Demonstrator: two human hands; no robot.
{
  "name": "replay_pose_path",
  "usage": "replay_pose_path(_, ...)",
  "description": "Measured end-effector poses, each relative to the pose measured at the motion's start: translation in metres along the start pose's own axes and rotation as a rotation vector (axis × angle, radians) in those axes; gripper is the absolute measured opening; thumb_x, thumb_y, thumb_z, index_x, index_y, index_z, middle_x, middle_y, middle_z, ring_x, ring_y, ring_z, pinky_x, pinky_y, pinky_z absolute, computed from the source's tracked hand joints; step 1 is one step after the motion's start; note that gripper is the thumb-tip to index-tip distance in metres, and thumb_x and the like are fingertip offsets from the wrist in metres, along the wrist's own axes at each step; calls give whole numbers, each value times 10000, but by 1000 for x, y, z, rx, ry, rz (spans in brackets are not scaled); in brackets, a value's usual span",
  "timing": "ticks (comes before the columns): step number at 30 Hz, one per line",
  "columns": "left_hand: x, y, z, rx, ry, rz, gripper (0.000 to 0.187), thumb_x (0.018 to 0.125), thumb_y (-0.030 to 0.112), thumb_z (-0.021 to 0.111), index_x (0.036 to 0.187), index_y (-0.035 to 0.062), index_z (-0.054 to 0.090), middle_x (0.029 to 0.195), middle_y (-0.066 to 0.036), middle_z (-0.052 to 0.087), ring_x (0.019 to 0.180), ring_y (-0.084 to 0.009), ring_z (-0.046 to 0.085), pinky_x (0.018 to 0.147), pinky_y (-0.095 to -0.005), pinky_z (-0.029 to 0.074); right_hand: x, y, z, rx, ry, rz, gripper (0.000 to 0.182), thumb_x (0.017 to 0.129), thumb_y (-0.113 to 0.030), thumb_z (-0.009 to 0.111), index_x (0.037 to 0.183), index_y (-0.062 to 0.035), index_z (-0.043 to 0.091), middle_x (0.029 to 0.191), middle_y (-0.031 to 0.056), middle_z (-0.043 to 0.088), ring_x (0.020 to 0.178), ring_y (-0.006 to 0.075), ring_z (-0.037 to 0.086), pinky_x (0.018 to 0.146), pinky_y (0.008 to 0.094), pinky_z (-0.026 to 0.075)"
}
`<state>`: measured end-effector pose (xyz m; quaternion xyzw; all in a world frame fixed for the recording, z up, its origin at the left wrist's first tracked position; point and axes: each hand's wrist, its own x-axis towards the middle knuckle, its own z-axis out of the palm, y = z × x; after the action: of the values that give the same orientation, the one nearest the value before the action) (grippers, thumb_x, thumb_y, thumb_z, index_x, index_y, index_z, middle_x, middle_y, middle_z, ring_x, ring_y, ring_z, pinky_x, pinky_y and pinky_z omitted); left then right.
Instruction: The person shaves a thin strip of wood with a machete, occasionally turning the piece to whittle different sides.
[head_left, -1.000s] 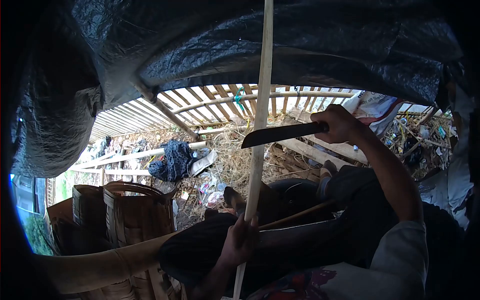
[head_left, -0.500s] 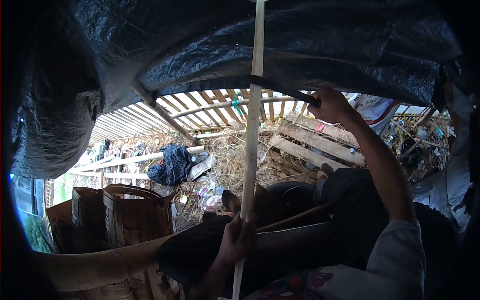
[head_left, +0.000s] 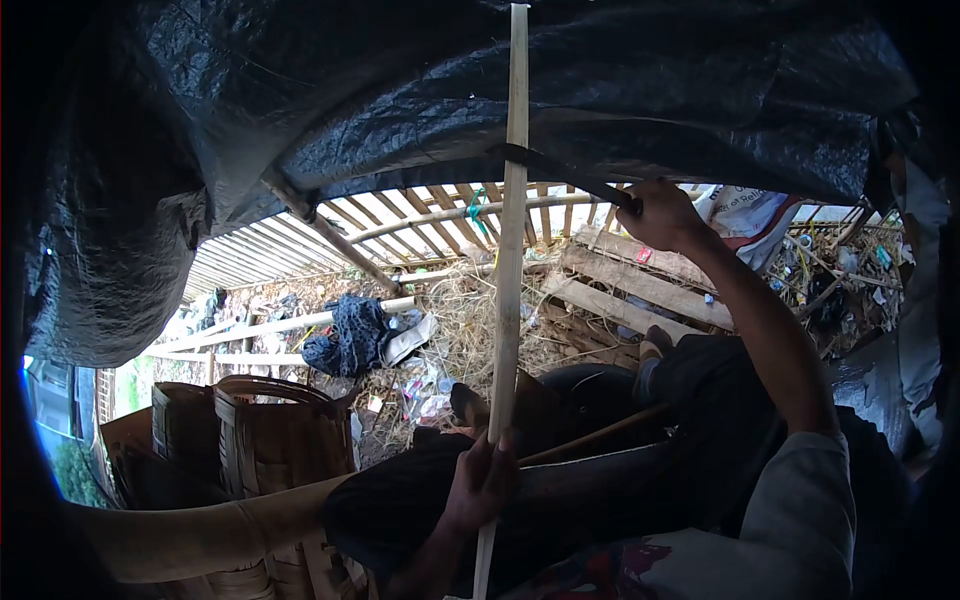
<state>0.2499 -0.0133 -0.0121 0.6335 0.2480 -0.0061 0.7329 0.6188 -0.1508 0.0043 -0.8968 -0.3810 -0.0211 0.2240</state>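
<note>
A long, pale strip of split bamboo [head_left: 510,290] stands nearly upright in the middle of the view. My left hand [head_left: 482,482] is closed around its lower part, in front of my lap. Up at the right, my right hand [head_left: 660,212] grips the handle of a dark-bladed knife [head_left: 570,175]. The blade reaches leftward and crosses the strip in its upper part, touching or very near it; the exact contact is too dark to tell. Below, a thick bamboo pole [head_left: 230,520] runs across to my lap.
Woven bamboo baskets [head_left: 270,430] stand at the lower left. Dark plastic sheeting [head_left: 350,90] hangs overhead, in front of a slatted bamboo fence [head_left: 420,220]. Wooden planks [head_left: 640,285], a dark bundled cloth [head_left: 350,335], straw and litter cover the ground. A white sack [head_left: 750,220] lies at the right.
The strip's top end has come down slightly into view. Both hands keep their grips, and the blade still crosses the strip at nearly the same height. The camera view has shifted slightly.
</note>
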Motion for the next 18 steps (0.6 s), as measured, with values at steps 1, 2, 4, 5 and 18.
replay_pose_path(1,0,-1,-2,-4,3,6,253,973,301,435,947,58,499,599,53,457,546,2,412,468,-192,311,0,1,1,-21,-28,22,254,737,-269,619,782,-19,634,683,145,630,627,317,629,631,411,512)
replay_pose_path(2,0,-4,-4,-46,-1,-10,253,973,300,435,953,56,501,598,52,457,544,2,413,468,-192,312,-2,-6,-1,7,-130,62,254,738,-274,622,780,-23,636,690,142,633,641,314,631,641,411,512)
replay_pose_path(4,-2,-5,-4,-87,-11,-35,254,973,299,436,960,55,504,597,52,457,542,1,415,468,-192,314,-13,-10,7,87,-181,-22,259,748,-296,613,776,-39,640,719,132,641,679,310,633,675,415,504)
replay_pose_path(5,-2,-3,-4,-57,-14,-23,252,973,296,437,964,53,503,598,53,456,539,2,417,466,-192,314,-15,-15,0,4,-213,-189,272,760,-313,592,783,-48,645,735,134,643,725,313,632,704,418,498)
replay_pose_path(18,1,5,0,16,26,-39,216,971,254,438,971,44,487,577,44,460,517,-5,423,452,-197,320,11,-19,3,30,23,63,240,773,-283,602,801,-47,639,724,128,634,764,300,638,700,411,502)
